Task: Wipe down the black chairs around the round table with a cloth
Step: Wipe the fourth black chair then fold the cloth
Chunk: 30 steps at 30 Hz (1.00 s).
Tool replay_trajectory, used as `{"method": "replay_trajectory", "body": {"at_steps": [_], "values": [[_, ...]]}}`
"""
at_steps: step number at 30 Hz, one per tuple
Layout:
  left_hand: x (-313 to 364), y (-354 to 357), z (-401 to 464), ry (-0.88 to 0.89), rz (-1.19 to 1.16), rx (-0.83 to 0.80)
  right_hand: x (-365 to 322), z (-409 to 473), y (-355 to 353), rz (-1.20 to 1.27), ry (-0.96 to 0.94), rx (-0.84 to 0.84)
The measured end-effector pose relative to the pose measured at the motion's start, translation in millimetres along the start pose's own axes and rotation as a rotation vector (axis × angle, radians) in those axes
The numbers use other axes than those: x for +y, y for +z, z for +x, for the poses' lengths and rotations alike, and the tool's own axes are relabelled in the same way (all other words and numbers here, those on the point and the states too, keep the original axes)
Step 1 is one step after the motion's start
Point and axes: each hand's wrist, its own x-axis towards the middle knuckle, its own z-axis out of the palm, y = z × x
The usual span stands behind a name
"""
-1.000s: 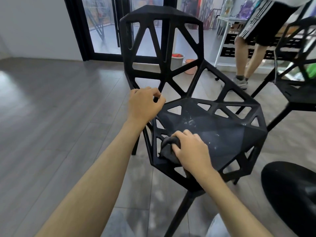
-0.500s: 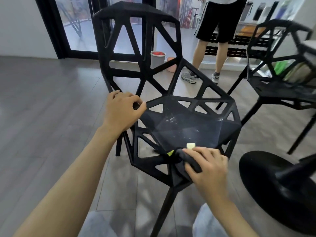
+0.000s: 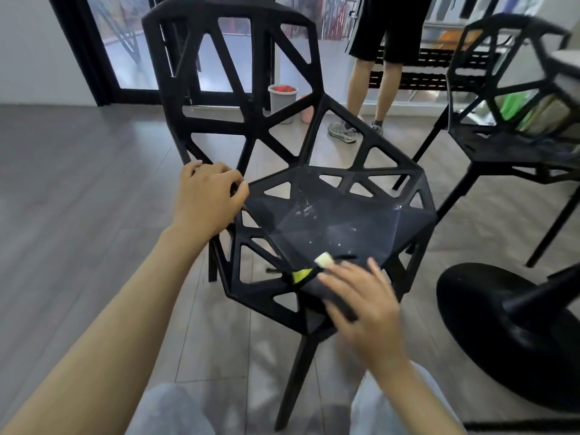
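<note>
A black chair [image 3: 332, 221] with an open triangular frame stands in front of me, its seat marked with pale smears. My left hand [image 3: 208, 196] grips the left rear edge of the seat where the backrest starts. My right hand [image 3: 367, 302] presses a dark cloth [image 3: 317, 285] against the seat's front edge, fingers spread over it and blurred by motion. A yellow-green tag and a pale label stick out from the cloth. A second black chair [image 3: 508, 98] stands at the right.
The round black table base [image 3: 514, 334] sits on the floor at the right, close to the chair. Another person's legs [image 3: 370, 89] stand behind the chair near a grey bucket [image 3: 281, 100]. Glass doors lie beyond. Grey plank floor spreads to the left.
My right hand slid the cloth from the seat's left front to the front edge and a little further right. My left hand kept its grip. The view shifted, bringing the second chair in.
</note>
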Motion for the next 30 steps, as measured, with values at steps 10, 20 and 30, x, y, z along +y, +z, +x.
{"method": "replay_trajectory", "body": {"at_steps": [10,20,30], "values": [[6,3,5,-0.092,0.121,-0.056,-27,-4,16,0.112,0.285,0.094],[34,4,-16,-0.091,0.223,-0.065,89,35,-16,0.212,0.370,0.030],[42,8,-20,-0.059,0.325,-0.085,57,18,-10,0.130,0.431,0.036]]}}
